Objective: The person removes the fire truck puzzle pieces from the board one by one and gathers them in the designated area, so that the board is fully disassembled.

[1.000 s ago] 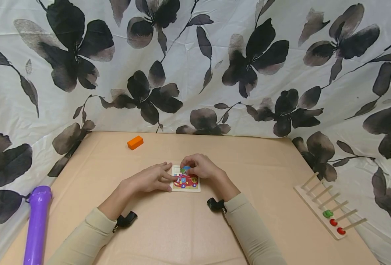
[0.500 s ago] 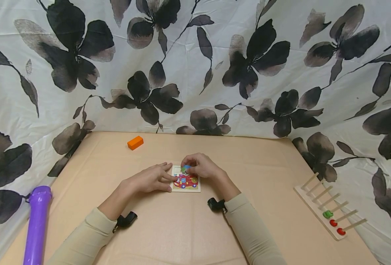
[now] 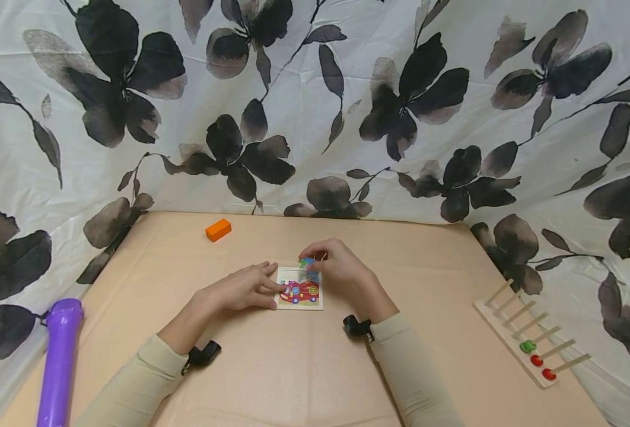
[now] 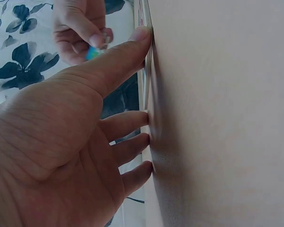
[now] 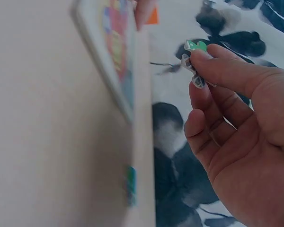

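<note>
A small jigsaw puzzle board with a red vehicle picture lies at the middle of the table. My left hand rests at its left edge with fingers extended; in the left wrist view the thumb touches the board's edge. Just over the board's far edge, my right hand pinches a blue and green puzzle piece between thumb and fingers. The right wrist view shows this puzzle piece edge-on, apart from the board.
A small blue-green piece lies on the table in the right wrist view. An orange block sits at the back left. Near the left edge lies a purple tube. On the right stands a pegged wooden rack with green and red beads.
My right hand has lifted the puzzle piece off the board and moved slightly away and to the right. The left hand stays in place.
</note>
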Motion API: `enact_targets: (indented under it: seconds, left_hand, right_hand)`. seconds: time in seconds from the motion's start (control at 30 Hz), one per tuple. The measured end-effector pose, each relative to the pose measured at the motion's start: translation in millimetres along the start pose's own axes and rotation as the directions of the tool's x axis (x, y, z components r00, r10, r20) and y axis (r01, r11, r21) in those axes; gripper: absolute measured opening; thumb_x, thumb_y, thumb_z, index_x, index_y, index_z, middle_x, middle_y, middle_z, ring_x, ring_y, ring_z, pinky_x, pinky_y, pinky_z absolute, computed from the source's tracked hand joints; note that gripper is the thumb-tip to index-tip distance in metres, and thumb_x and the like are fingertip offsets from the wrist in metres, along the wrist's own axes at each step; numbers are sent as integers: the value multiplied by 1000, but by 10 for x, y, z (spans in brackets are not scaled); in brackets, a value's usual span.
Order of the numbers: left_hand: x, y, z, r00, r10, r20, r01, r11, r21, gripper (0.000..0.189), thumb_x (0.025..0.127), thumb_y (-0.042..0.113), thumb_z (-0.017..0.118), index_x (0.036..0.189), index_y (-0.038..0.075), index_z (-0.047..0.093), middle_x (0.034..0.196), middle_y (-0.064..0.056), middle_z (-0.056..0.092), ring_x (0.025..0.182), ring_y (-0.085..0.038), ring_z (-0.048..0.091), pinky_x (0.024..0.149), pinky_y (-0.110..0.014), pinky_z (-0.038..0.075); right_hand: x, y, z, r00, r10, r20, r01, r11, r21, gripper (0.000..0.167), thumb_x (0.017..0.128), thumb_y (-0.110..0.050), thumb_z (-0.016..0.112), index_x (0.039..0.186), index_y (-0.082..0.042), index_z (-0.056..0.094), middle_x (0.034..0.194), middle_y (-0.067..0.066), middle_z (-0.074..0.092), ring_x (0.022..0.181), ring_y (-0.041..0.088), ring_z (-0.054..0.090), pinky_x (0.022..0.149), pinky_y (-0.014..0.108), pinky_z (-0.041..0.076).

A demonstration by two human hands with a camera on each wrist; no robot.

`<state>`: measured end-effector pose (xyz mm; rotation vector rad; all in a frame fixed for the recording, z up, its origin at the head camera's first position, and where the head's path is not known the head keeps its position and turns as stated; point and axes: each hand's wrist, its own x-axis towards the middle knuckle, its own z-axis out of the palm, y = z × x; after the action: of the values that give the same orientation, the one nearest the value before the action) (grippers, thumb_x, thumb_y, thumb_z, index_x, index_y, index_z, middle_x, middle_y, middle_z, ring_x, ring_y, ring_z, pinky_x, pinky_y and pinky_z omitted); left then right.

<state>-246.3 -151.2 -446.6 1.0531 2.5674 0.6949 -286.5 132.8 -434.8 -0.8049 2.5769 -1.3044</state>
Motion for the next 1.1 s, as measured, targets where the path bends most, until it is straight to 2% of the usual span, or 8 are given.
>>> enact_targets:
  seconds: [0.23, 0.53, 0.67, 0.8, 0.93, 1.1]
  left_hand:
    - [-12, 1, 12, 1000, -3, 2, 3, 1000, -8, 52, 93, 40, 78, 140, 21, 68, 165, -25, 34, 157, -49, 21, 124, -67, 20]
    - [-18, 19, 11, 1000, -14, 0, 14, 1000, -4, 52, 92, 40, 78, 140, 21, 67, 166, -24, 33, 158, -47, 20, 124, -67, 19]
    - [-23, 25, 7, 1000, -11, -1, 11, 1000, -3, 52, 93, 40, 78, 140, 21, 67, 166, -24, 33, 158, -48, 20, 124, -67, 19]
    - [-27, 31, 3, 1000, -13, 0, 13, 1000, -5, 52, 93, 40, 78, 140, 21, 67, 166, -24, 33, 158, -47, 20, 125, -67, 18]
    - [-27, 26, 3, 1000, -7, 0, 7, 1000, -5, 53, 92, 39, 78, 141, 20, 67, 166, -24, 33, 158, -47, 20, 125, -67, 17]
    - [-26, 19, 8, 1000, -2, -1, 2, 1000, -4, 54, 92, 40, 79, 141, 20, 67, 166, -24, 33, 158, -48, 20, 125, -67, 17]
  right_hand:
    - [-132, -12, -237, 1000, 0, -31, 0, 1000, -1, 21, 90, -6, 80, 109, -16, 82, 98, -2, 78, 76, 19, 58, 65, 26, 47]
    - [-272, 61, -483, 999, 27, -24, -26, 999, 26, 22, 93, -4, 77, 113, -9, 80, 105, 5, 79, 85, 18, 66, 72, 26, 54]
    - [-305, 148, -568, 998, 47, -35, -46, 999, 23, 25, 94, -3, 74, 118, -3, 78, 108, 9, 79, 92, 20, 67, 78, 26, 54]
    - [-339, 194, -629, 997, 58, -46, -57, 998, 21, 24, 93, -3, 76, 116, -2, 78, 107, 12, 79, 94, 22, 69, 81, 28, 54]
    - [-375, 215, -673, 996, 72, -52, -70, 997, 23, 20, 93, -3, 76, 112, -6, 80, 106, 11, 79, 92, 21, 69, 79, 29, 54]
    - [-422, 253, -719, 996, 72, -58, -72, 997, -1, 20, 94, -1, 74, 112, -4, 80, 109, 13, 78, 90, 20, 64, 76, 24, 52]
